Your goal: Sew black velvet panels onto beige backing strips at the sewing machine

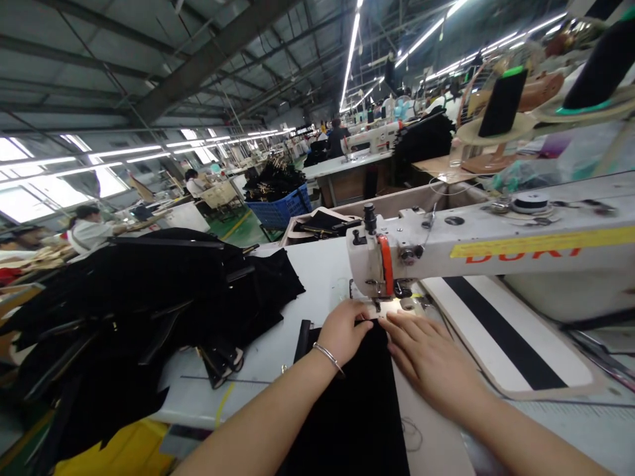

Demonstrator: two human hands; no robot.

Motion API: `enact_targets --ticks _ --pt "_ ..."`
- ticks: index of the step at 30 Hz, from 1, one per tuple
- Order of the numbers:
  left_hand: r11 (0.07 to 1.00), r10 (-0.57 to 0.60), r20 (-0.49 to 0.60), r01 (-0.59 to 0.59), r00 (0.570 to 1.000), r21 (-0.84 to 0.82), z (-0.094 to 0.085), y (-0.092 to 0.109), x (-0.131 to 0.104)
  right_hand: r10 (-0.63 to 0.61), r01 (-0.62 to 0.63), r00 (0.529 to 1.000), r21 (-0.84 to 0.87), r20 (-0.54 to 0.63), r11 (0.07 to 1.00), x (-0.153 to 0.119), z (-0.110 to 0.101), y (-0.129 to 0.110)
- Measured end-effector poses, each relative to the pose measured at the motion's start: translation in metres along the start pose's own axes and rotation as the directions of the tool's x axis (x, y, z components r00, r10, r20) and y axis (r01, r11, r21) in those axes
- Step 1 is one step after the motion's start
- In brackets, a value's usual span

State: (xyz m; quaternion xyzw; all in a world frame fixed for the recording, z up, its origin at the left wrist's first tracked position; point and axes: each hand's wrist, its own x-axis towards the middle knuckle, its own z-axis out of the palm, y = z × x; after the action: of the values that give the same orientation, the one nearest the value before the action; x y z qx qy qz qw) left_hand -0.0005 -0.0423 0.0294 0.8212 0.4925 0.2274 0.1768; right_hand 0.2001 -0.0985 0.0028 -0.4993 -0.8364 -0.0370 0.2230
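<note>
as a light shines beside the needle of a sewing machine (476,241), a black fabric panel (360,403) lies lengthwise on the desk (325,261), its far end just in front of the presser foot. the left hand (346,327), a silver bangle (328,357) at its wrist, rests on that end, thumb and curled fingers close together; whether they pinch the cloth cannot be told. the right hand (426,354) lies open and palm down, fingers extended, fingertips at the panel's right edge, gripping nothing visible. a loose thread (413,433) curls beside the panel.

at lower left, yellow material (116,451) shows below a heap of black pieces (149,284), some with dark strips along their edges. to the right of the hands, a pale board (510,334) with a black stripe lies under the machine's arm, which bears a yellow tape and red lettering. beyond the machine stand cones of black thread (503,102).

farther off, a blue crate (282,208) holds more dark pieces near another sewing machine (374,140). at left, a person in white (89,230) sits among desks, under rows of lit tubes (350,59) in a steel-beamed hall.
</note>
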Motion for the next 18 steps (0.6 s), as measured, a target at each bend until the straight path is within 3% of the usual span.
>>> enact_targets --ticks 7,18 --pt "0.998 -0.043 -0.030 0.045 0.999 0.042 0.008 -0.001 0.022 0.006 -0.006 0.999 -0.008 0.042 1.000 0.000 -0.003 -0.002" --pt "0.995 -0.085 -0.051 0.087 0.995 0.038 0.011 0.001 0.020 0.029 -0.026 0.996 -0.038 0.086 0.999 0.002 -0.004 -0.002"
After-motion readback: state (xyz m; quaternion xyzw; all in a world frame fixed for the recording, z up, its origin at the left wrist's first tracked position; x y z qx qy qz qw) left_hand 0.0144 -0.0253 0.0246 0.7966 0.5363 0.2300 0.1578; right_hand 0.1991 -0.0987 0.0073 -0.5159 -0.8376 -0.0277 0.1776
